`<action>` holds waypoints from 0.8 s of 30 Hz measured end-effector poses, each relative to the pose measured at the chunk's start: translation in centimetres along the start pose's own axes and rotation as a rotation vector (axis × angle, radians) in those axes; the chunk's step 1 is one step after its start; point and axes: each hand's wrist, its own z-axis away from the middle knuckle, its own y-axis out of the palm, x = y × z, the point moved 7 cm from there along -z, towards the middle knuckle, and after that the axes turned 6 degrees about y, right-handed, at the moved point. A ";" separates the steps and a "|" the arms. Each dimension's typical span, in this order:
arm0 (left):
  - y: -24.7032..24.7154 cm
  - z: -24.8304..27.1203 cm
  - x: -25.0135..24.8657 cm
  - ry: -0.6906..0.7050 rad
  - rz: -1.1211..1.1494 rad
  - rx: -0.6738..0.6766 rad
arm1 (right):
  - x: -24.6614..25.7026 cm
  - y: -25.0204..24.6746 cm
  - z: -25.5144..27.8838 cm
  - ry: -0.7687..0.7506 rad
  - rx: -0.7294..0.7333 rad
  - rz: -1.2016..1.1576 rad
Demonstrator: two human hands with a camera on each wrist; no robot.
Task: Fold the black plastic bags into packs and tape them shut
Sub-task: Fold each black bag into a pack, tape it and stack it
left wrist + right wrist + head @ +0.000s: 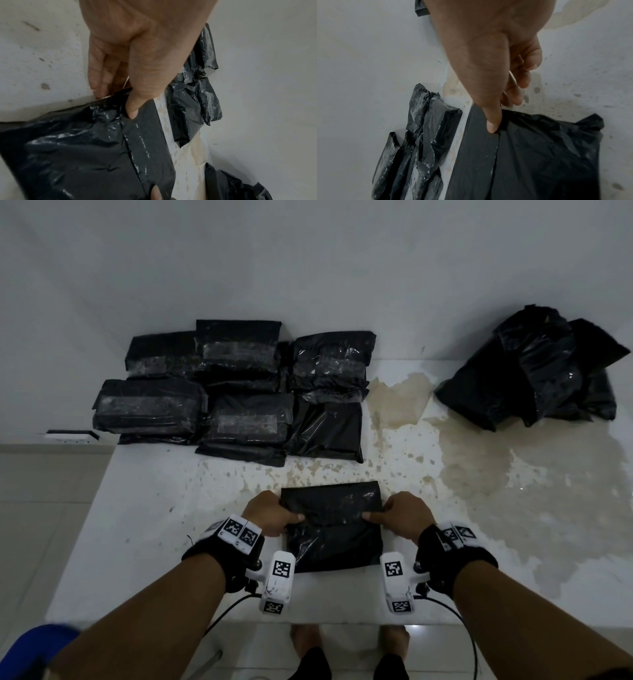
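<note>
A folded black plastic bag pack (pixel 332 525) lies on the white table (pixel 154 508) near its front edge. My left hand (pixel 270 513) grips its left side, thumb on top along the fold line, fingers under the edge. My right hand (pixel 400 515) grips the right side the same way. The left wrist view shows the left thumb (pixel 135 108) pressing the flap of the pack (pixel 85 155). The right wrist view shows the right thumb (pixel 493 124) on the seam of the pack (pixel 539 155). No tape is visible on this pack.
Several taped black packs (pixel 239 385) are stacked at the back left. A heap of loose black bags (pixel 534 371) lies at the back right. The table surface has brown peeling patches (pixel 472 453). The table's left edge drops to a tiled floor (pixel 51 508).
</note>
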 end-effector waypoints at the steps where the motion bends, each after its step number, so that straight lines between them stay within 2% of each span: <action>1: 0.2 0.0 0.0 0.002 -0.004 0.009 | 0.0 0.1 0.1 0.003 0.002 -0.015; 7: 0.7 -0.5 -0.9 0.082 -0.062 0.003 | -0.2 0.2 0.8 0.023 0.042 -0.196; 14: 1.8 -1.5 -3.3 0.147 -0.052 -0.036 | -0.7 -1.5 1.3 0.033 -0.028 -0.342; 24: 2.2 -1.6 -3.1 0.131 -0.157 -0.022 | -1.8 -1.2 1.8 0.087 -0.012 -0.332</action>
